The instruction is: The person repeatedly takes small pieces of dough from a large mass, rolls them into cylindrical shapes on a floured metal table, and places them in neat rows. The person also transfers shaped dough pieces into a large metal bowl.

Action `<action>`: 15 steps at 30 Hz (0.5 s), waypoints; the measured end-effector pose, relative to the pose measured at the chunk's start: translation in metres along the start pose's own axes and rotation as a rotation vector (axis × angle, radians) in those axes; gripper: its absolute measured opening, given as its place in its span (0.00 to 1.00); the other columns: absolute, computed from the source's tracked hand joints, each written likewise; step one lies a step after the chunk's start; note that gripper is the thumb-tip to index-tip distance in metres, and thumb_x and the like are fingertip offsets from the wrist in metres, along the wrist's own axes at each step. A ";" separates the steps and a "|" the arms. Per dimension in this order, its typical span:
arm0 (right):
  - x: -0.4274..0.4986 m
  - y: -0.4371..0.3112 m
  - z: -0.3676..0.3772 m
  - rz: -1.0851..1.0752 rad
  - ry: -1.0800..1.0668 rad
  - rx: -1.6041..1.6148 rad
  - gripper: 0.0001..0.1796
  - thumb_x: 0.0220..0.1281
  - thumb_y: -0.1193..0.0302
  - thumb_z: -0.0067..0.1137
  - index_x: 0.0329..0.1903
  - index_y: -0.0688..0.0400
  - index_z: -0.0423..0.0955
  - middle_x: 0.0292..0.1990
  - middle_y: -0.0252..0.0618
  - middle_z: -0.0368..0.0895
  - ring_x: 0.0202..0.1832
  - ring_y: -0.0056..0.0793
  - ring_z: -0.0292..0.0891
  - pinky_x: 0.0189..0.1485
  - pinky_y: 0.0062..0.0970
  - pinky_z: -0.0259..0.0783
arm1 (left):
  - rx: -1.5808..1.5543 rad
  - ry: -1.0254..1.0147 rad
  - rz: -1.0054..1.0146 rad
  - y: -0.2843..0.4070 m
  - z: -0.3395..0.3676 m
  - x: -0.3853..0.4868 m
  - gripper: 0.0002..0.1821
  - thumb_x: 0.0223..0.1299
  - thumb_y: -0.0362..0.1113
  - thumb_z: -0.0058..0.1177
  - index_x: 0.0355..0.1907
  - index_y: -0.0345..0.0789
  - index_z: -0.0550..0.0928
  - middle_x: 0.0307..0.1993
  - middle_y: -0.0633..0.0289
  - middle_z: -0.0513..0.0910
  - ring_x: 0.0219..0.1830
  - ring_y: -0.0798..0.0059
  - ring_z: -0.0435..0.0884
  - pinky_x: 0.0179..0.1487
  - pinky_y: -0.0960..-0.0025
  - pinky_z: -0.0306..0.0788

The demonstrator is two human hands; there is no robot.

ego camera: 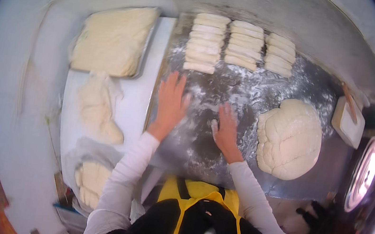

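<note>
My left hand hovers over or rests on the left part of the floured metal worktop, fingers apart, holding nothing. To its right, my right hand is palm down over the same surface, slightly blurred and also holding nothing. Whether either palm touches the metal, I cannot tell. Beyond my hands, dough strips lie in three stacked rows: a left row, a middle row and a shorter right row. A large mound of dough sits right of my right hand.
On a white surface at left stand a tray of flattened dough, dough in plastic and more dough in a plastic-lined container. A white container with flour and a stick stands at right, near a round metal lid.
</note>
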State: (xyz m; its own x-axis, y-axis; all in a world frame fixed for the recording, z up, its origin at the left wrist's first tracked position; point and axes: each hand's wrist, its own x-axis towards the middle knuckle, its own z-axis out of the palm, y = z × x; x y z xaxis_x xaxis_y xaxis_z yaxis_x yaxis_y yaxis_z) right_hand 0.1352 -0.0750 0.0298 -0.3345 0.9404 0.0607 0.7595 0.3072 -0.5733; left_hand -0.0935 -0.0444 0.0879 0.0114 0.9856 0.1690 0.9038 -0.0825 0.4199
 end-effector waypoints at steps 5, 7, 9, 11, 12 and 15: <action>-0.034 0.035 -0.001 -0.126 -0.231 -0.110 0.34 0.62 0.70 0.56 0.71 0.60 0.62 0.73 0.52 0.60 0.74 0.53 0.54 0.76 0.51 0.49 | -0.047 0.023 -0.155 0.023 -0.044 -0.164 0.27 0.61 0.35 0.57 0.64 0.33 0.73 0.68 0.45 0.68 0.69 0.45 0.66 0.72 0.46 0.57; -0.041 0.034 0.002 -0.155 -0.187 -0.014 0.29 0.64 0.70 0.55 0.67 0.61 0.67 0.67 0.53 0.68 0.70 0.52 0.63 0.72 0.46 0.57 | -0.050 0.071 -0.251 0.031 -0.063 -0.219 0.25 0.60 0.33 0.57 0.61 0.34 0.76 0.67 0.47 0.70 0.66 0.46 0.68 0.70 0.49 0.61; -0.048 0.014 0.005 -0.088 -0.209 0.247 0.23 0.67 0.70 0.53 0.64 0.62 0.71 0.62 0.52 0.75 0.64 0.48 0.71 0.67 0.40 0.64 | -0.069 0.108 -0.339 0.040 -0.081 -0.268 0.22 0.59 0.32 0.58 0.58 0.34 0.78 0.66 0.49 0.72 0.65 0.48 0.70 0.68 0.52 0.64; -0.051 -0.022 0.007 -0.001 -0.254 0.440 0.19 0.70 0.71 0.52 0.61 0.61 0.74 0.57 0.50 0.80 0.60 0.44 0.77 0.63 0.35 0.69 | -0.039 0.187 -0.425 0.045 -0.098 -0.314 0.18 0.59 0.31 0.58 0.53 0.35 0.81 0.59 0.52 0.78 0.60 0.51 0.76 0.62 0.56 0.71; -0.055 -0.047 0.008 -0.120 -0.314 0.485 0.18 0.70 0.72 0.52 0.60 0.61 0.74 0.56 0.49 0.81 0.58 0.41 0.78 0.62 0.34 0.70 | -0.038 0.214 -0.465 0.043 -0.106 -0.337 0.17 0.60 0.31 0.57 0.52 0.35 0.81 0.58 0.52 0.80 0.58 0.51 0.77 0.61 0.56 0.72; -0.080 -0.133 0.017 -0.226 -0.511 0.632 0.16 0.71 0.72 0.51 0.58 0.60 0.76 0.53 0.44 0.84 0.55 0.35 0.80 0.60 0.30 0.71 | 0.098 0.267 -0.593 0.021 -0.131 -0.413 0.15 0.62 0.34 0.55 0.51 0.35 0.83 0.53 0.52 0.83 0.54 0.53 0.80 0.58 0.56 0.74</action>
State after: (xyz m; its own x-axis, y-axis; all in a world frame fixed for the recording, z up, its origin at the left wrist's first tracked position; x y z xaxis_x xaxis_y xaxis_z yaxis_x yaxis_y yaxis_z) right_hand 0.0518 -0.1930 0.0872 -0.7679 0.6376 -0.0613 0.2402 0.1979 -0.9503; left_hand -0.1351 -0.4723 0.1434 -0.5959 0.7881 0.1542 0.7589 0.4898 0.4291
